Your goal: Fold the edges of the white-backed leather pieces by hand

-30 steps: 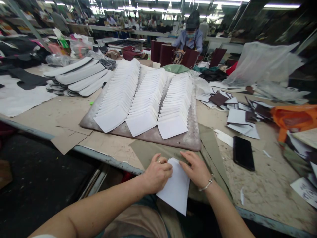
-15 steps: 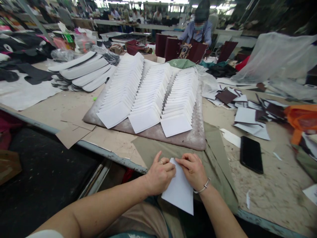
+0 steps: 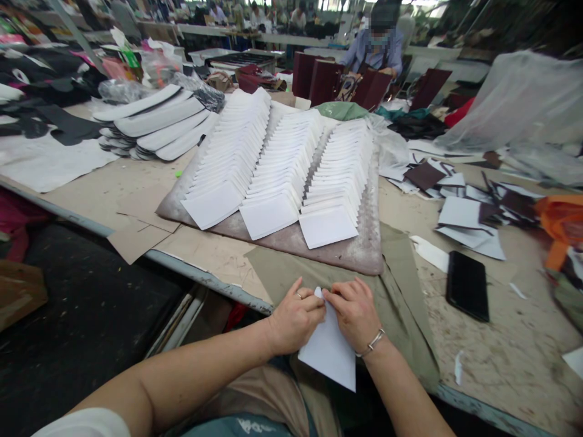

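A flat white piece (image 3: pixel 328 352), paper-like on its visible face, hangs over the table's near edge toward my lap. My left hand (image 3: pixel 298 315), with a ring on it, pinches the piece near its upper left edge. On the other side my right hand (image 3: pixel 353 309) grips the top right edge, fingertips close to those of the left. Olive cloth (image 3: pixel 405 303) lies under and beside my hands. Just beyond, three rows of overlapping white pieces (image 3: pixel 268 212) rest on a dusty brown board (image 3: pixel 364 258). The underside of the held piece is hidden.
A black phone (image 3: pixel 467 285) lies to the right, near white and maroon scraps (image 3: pixel 469 218) and an orange bag (image 3: pixel 562 224). Curved white-faced pieces (image 3: pixel 159 124) are stacked at the left. Across the table a person (image 3: pixel 376 45) works among maroon panels (image 3: pixel 325 82).
The camera view has shifted slightly, so the table's contents sit a little further right. Both hands keep their grip on the white piece, with only slight finger movement.
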### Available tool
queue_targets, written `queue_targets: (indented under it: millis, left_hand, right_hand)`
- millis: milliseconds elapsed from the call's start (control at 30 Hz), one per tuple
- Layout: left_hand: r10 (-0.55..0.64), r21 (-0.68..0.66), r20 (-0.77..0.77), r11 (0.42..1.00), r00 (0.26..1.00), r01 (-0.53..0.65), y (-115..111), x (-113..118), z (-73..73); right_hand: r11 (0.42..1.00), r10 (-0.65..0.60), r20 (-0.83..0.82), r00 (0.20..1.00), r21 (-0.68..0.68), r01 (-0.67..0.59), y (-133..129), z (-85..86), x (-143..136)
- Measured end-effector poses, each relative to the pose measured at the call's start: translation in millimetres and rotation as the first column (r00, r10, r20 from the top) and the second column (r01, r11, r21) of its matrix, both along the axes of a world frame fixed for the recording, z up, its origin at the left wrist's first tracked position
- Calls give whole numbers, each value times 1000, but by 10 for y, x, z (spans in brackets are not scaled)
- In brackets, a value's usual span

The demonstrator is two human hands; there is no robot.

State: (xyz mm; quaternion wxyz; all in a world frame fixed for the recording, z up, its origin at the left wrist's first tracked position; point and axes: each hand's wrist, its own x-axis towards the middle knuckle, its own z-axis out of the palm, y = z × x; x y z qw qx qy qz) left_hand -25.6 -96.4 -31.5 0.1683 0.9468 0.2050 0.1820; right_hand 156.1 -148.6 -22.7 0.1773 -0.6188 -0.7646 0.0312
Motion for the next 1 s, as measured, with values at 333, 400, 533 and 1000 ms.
queue_targets:
  millis: [333, 400, 533, 1000]
  left_hand:
    - [115, 37, -38, 993, 993, -113, 298, 36, 24]
    - [66, 109, -114, 993, 991, -54, 336, 80, 7]
    - [-15, 218, -178, 974, 984, 54, 375, 98, -3]
    - [-80, 283, -268, 946, 960, 157, 392, 86, 46]
  right_hand:
    - [999, 9, 69, 998, 34, -12, -28, 62, -74]
    - [999, -6, 55, 998, 36, 4, -32, 69, -82]
    - [999, -44, -6, 999, 26, 44, -48, 43, -82]
    - [999, -43, -383, 923, -23, 37, -77, -82, 344]
